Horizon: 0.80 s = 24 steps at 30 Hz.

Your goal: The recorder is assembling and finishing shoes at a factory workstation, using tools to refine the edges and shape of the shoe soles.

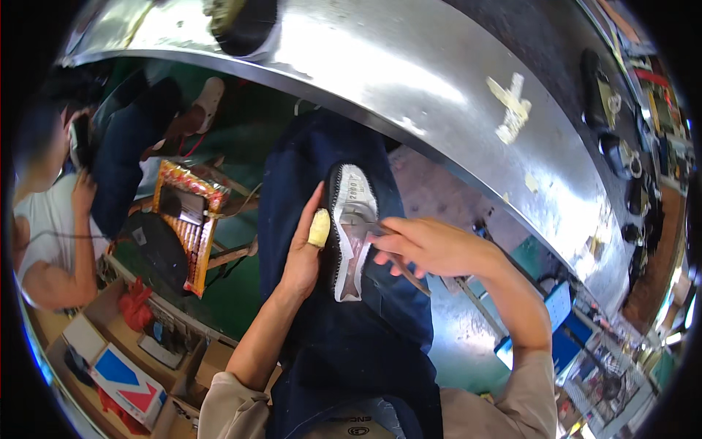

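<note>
A shoe point(354, 201) lies on my lap with its underside up, pale along the middle and black at the edge with a row of stitches or notches. My left hand point(301, 256) grips it from the left side. Yellow tape wraps that hand's thumb, which lies beside the shoe. My right hand point(418, 245) is over the shoe's right edge, fingers curled round a thin, dark, stick-like tool point(414, 278). The tool's tail sticks out below the fingers; its working end is hard to make out against the shoe's middle.
A shiny metal bench point(351, 62) curves across in front, with a dark shoe point(248, 29) and scraps of tape point(510, 106) on it. More dark shoes point(621, 155) line the right. Another person point(62, 227) sits at left, beside a beaded seat point(194, 227). Cardboard boxes point(121, 366) stand lower left.
</note>
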Each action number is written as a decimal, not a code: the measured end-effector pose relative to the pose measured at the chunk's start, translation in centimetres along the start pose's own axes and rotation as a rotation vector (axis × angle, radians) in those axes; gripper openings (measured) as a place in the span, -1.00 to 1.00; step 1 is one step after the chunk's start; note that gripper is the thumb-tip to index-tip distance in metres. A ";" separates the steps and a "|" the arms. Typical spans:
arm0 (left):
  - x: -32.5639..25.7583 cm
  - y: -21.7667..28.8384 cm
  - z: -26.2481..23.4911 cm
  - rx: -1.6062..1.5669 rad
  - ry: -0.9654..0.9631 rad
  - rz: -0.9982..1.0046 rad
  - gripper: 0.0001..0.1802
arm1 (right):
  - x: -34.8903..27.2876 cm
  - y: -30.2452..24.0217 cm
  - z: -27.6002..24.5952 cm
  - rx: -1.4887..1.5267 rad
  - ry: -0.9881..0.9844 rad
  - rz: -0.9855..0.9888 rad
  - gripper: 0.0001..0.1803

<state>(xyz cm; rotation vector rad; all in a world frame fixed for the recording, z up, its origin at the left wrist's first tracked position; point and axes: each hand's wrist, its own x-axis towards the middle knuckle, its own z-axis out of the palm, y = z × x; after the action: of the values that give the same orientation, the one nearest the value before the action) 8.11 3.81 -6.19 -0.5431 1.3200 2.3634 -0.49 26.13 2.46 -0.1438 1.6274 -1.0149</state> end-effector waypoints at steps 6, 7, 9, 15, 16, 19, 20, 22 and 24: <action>0.1 -0.8 -0.7 -0.070 0.131 -0.133 -0.37 | 1.6 2.2 7.0 -0.498 0.460 -0.235 -0.62; 0.7 -1.1 -0.6 0.070 0.167 -0.151 -0.38 | 1.9 2.8 7.9 -0.413 0.548 -0.208 -0.66; 1.1 -1.1 -0.1 0.151 0.148 -0.057 -0.39 | 2.5 4.0 9.7 -0.240 0.631 -0.207 -0.71; 1.2 -1.3 0.3 0.427 0.168 0.063 -0.32 | 0.9 4.0 8.3 0.088 0.493 -0.217 -0.73; 1.2 -1.2 0.4 0.460 0.149 0.059 -0.25 | 0.3 3.7 7.3 -0.036 0.567 -0.272 -0.73; 1.0 -1.5 0.3 0.361 0.060 0.115 -0.07 | 0.5 2.5 5.0 -0.341 0.741 -0.488 -0.72; 1.1 -2.3 -0.2 0.458 0.063 0.173 0.02 | 1.2 2.0 4.3 -0.512 0.835 -0.610 -0.72; 1.8 -4.3 -0.9 0.609 0.060 0.268 0.10 | 2.6 2.0 3.6 -0.688 0.804 -0.638 -0.80; 2.1 -3.8 -0.1 0.631 0.056 0.236 0.08 | 3.6 3.6 2.6 -0.849 0.640 -0.384 -0.80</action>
<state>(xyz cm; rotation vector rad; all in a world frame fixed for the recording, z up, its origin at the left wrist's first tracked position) 8.18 5.86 -10.01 -0.2688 2.1256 1.9319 2.01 24.87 -2.53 -0.7879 2.6219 -0.5939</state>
